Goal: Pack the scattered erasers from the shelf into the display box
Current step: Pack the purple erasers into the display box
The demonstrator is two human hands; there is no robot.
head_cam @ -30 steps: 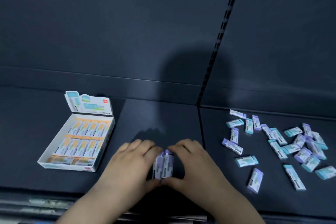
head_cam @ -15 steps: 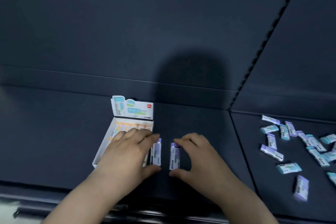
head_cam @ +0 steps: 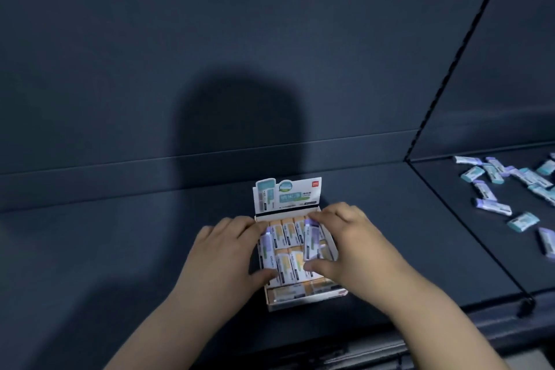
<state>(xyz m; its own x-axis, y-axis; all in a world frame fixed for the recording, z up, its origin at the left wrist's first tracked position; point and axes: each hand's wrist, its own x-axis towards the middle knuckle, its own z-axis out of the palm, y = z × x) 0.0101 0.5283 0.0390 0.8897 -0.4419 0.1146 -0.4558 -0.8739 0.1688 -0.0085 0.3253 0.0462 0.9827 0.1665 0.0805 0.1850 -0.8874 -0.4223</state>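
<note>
Head view: left hand (head_cam: pixel 222 252) pinches a purple-capped white eraser (head_cam: pixel 265 249) and right hand (head_cam: pixel 354 246) a second purple-capped eraser (head_cam: pixel 311 242), both held over the open white cardboard display box (head_cam: pixel 306 303). The box already holds orange-labelled erasers (head_cam: pixel 288 233). Many loose purple and teal erasers (head_cam: pixel 492 207) remain on the dark shelf (head_cam: pixel 120 249), so most of the packing looks undone.

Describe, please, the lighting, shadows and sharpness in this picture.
Head view: dim, bluish light; a soft shadow falls on the back panel above the display box; the purple eraser in the left hand and the one in the right hand glare at their tips; box print and the scattered erasers are blurred.
</note>
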